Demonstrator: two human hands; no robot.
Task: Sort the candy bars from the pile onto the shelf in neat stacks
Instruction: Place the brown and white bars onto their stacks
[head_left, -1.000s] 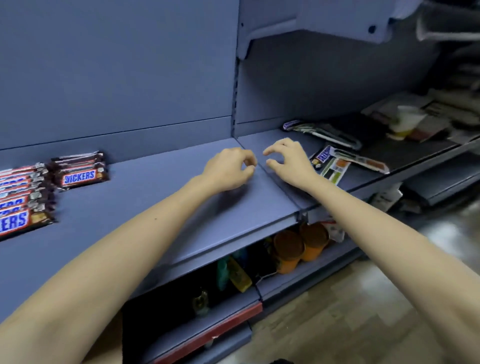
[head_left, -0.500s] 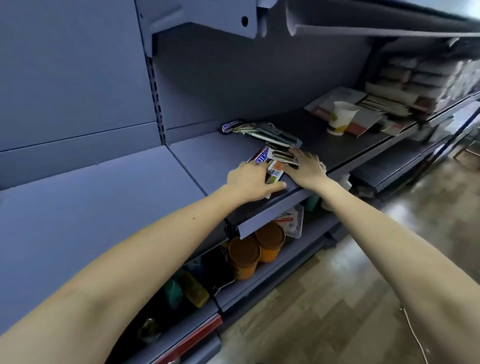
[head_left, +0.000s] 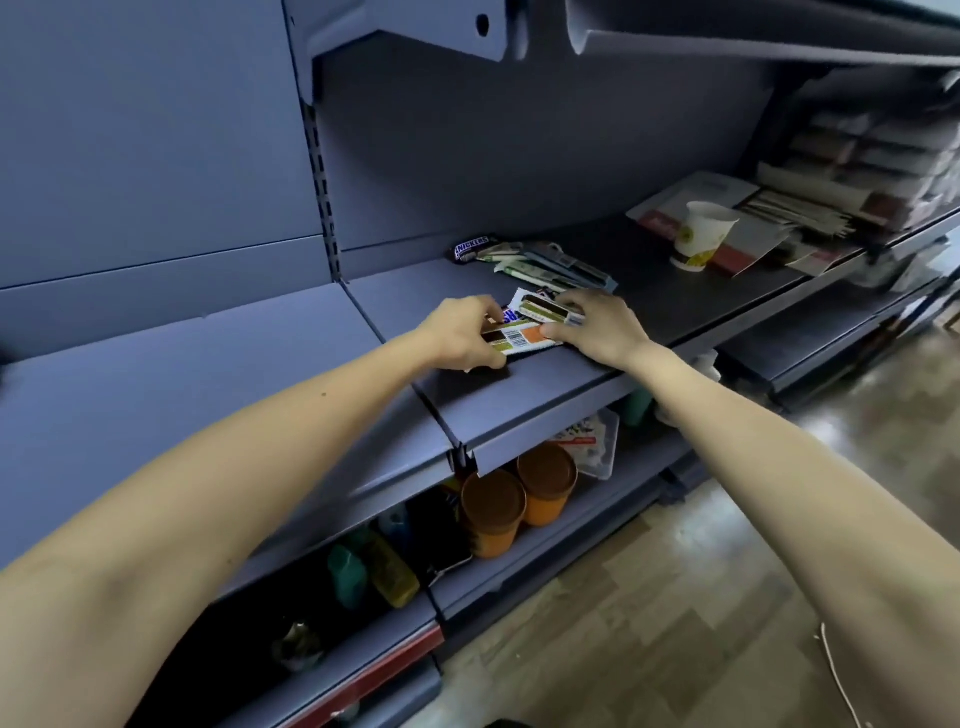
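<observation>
A small pile of candy bars (head_left: 522, 338) lies near the front of the grey shelf (head_left: 545, 384). My left hand (head_left: 462, 335) grips the left end of the top bar, a white wrapper with a barcode and an orange patch. My right hand (head_left: 597, 327) pinches the right end of the same pile, with its fingers over a second white bar (head_left: 540, 307). Behind these lies a blue-lettered wrapper, mostly hidden. Further back, a brown Snickers bar (head_left: 471, 248) and several more flat wrappers (head_left: 550, 267) lie against the back panel.
A paper cup (head_left: 701, 236) stands on cardboard sheets at the right, with stacked boxes (head_left: 872, 156) beyond. Two orange tubs (head_left: 519, 499) and bottles sit on the lower shelf. An upper shelf bracket (head_left: 415, 36) hangs overhead. The wooden floor (head_left: 649, 623) is at the lower right.
The view swung right, away from the stacked Snickers at the left. Both hands moved from the bare shelf to the pile and closed on its bars.
</observation>
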